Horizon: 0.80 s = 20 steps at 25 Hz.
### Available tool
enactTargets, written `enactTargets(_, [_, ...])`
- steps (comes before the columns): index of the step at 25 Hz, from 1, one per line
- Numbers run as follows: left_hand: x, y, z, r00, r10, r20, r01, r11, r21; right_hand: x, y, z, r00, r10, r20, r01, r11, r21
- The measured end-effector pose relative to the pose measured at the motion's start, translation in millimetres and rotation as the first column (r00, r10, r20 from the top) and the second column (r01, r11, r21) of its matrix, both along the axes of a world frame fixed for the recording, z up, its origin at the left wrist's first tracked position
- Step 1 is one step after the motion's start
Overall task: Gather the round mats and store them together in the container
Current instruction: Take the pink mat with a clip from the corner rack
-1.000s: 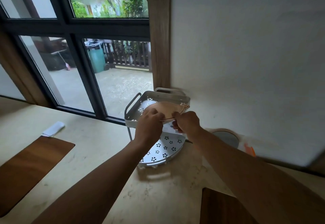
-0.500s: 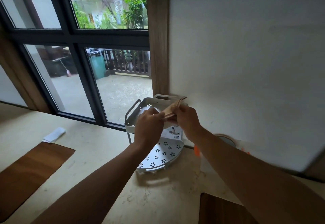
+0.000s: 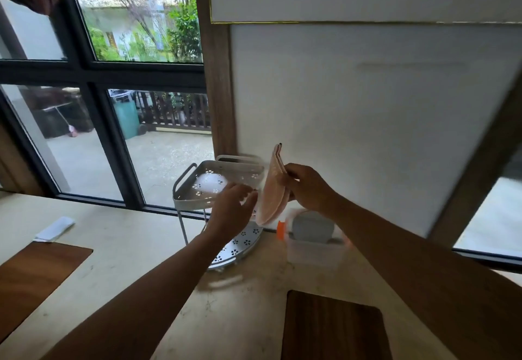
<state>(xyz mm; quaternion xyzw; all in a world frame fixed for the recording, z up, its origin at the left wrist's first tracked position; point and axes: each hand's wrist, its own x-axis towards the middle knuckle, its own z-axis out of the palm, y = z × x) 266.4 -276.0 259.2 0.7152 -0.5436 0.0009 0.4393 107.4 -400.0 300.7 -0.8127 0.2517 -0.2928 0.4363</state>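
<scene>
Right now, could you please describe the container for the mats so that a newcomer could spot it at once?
Start at the white wall panel under the sign, and follow it down to the counter. There, right of the white two-tier rack, stands the container, a clear plastic box. Unlike the perforated rack, it has plain see-through walls, an orange clip on its left side and a grey round mat standing upright in it.

I count two hands, my left hand (image 3: 231, 210) and right hand (image 3: 308, 187), one bunch of pink round mats (image 3: 272, 190), one grey mat (image 3: 312, 225) in one container (image 3: 313, 252), one two-tier rack (image 3: 214, 187), and two wooden placemats (image 3: 36, 275) (image 3: 333, 328) on one bench (image 3: 135, 261).
</scene>
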Motion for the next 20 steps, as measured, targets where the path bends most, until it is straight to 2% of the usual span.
enactTargets(2, [-9,-2,-13,0.970,0.034,-0.242,-0.001,0.991,0.137,-27,4,3,0.993,-0.035,-0.113,0.021,0.992,-0.121])
enactTargets(4, [-25,-3,-29,0.850,0.047,-0.525,0.096,0.965,0.243,-58,7,2,0.982,-0.072,-0.174,0.042,0.985,-0.170])
enactTargets(5, [-32,-4,-35,0.790,0.069,-0.609,0.124,0.956,0.268,-71,7,1,0.976,-0.077,-0.202,0.041,0.984,-0.175])
enactTargets(7, [-47,-5,-46,0.678,0.085,-0.730,0.176,0.945,0.274,-95,8,-3,0.966,-0.073,-0.247,0.034,0.987,-0.159])
enactTargets(10, [-65,-15,-63,0.454,0.042,-0.890,0.334,0.918,0.214,-125,9,-11,0.957,-0.078,-0.281,0.037,0.988,-0.149])
enactTargets(12, [-79,-23,-73,0.350,-0.027,-0.936,0.442,0.886,0.139,-143,7,-18,0.955,-0.069,-0.290,0.029,0.990,-0.139])
enactTargets(14, [-99,-32,-76,0.267,-0.061,-0.962,0.462,0.884,0.073,-158,2,-26,0.954,-0.081,-0.289,0.043,0.990,-0.135])
enactTargets(16, [-118,-40,-78,0.247,-0.049,-0.968,0.444,0.893,0.069,-170,-8,-35,0.947,-0.149,-0.284,0.104,0.981,-0.166])
enactTargets(20, [-152,-57,-83,0.342,-0.014,-0.940,0.453,0.878,0.152,-186,-33,-62,0.911,-0.291,-0.293,0.253,0.954,-0.162])
